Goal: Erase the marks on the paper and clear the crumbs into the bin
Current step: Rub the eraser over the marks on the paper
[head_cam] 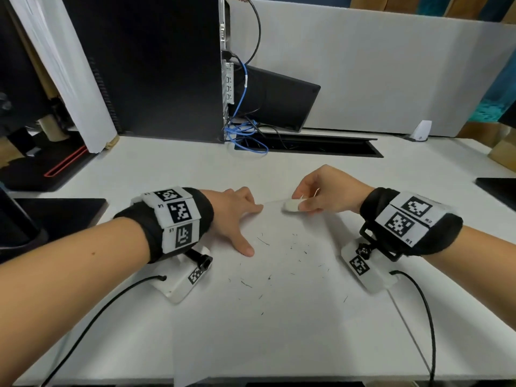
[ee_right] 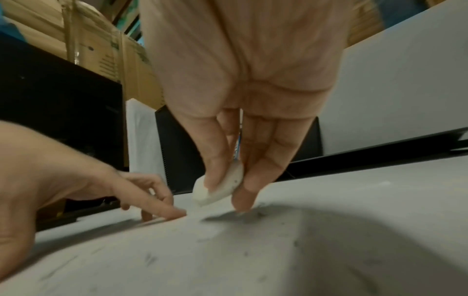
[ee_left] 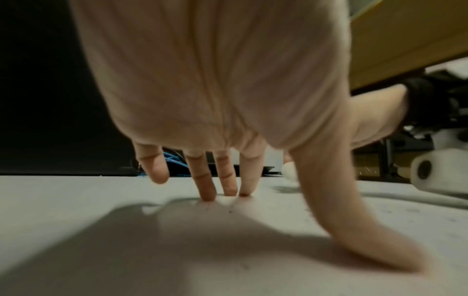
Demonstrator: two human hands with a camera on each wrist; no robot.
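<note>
A white sheet of paper (head_cam: 279, 317) lies on the white desk, strewn with several dark eraser crumbs (head_cam: 262, 241). My left hand (head_cam: 237, 216) presses on the paper's far left corner with straight, spread fingers (ee_left: 229, 180) and thumb. My right hand (head_cam: 310, 196) pinches a white eraser (head_cam: 292, 205) between thumb and fingers at the paper's far edge. In the right wrist view the eraser (ee_right: 220, 187) sits just above the paper (ee_right: 228, 250), with one fingertip touching the sheet. No bin is in view.
A black computer tower (head_cam: 150, 65) with blue cables (head_cam: 243, 129) stands at the back. Behind it runs a cable slot (head_cam: 321, 148) and a grey partition (head_cam: 377, 74). Black pads lie at the left (head_cam: 55, 216) and right (head_cam: 499, 188) edges.
</note>
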